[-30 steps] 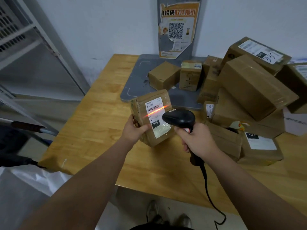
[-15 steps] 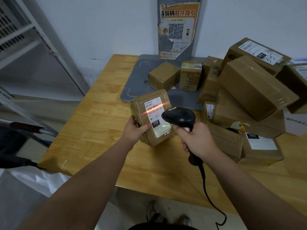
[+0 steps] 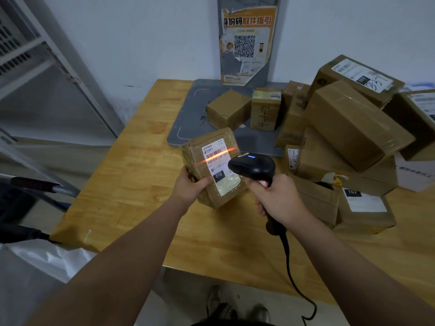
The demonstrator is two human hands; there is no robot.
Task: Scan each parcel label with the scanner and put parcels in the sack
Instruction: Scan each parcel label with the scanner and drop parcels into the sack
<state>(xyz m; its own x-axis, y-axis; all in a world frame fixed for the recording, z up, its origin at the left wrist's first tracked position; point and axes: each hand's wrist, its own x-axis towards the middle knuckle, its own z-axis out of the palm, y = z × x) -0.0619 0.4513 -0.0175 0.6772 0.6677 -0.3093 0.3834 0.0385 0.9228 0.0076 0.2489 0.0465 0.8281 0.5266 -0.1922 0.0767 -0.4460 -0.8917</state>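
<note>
My left hand (image 3: 190, 185) grips a small taped cardboard parcel (image 3: 211, 191) by its left side, tilted up above the wooden table (image 3: 131, 184). Its white label (image 3: 217, 164) marked 010 faces me. A red scan line crosses the barcode at the top of the label. My right hand (image 3: 279, 200) grips the handle of the black scanner (image 3: 253, 167), whose head points at the label from the right; a blue light glows on top. The white sack (image 3: 30, 271) lies at the lower left, below the table's edge.
Several cardboard parcels (image 3: 353, 123) are piled on the table's right side, some labelled. Two small boxes (image 3: 247, 109) stand on a grey mat (image 3: 188, 114) at the back. A metal shelf frame (image 3: 35, 67) stands on the left. The scanner's cable (image 3: 294, 278) hangs off the front edge.
The red scan line has moved up the label onto the barcode, and a blue light now shows on the scanner. Both hands stayed nearly still.
</note>
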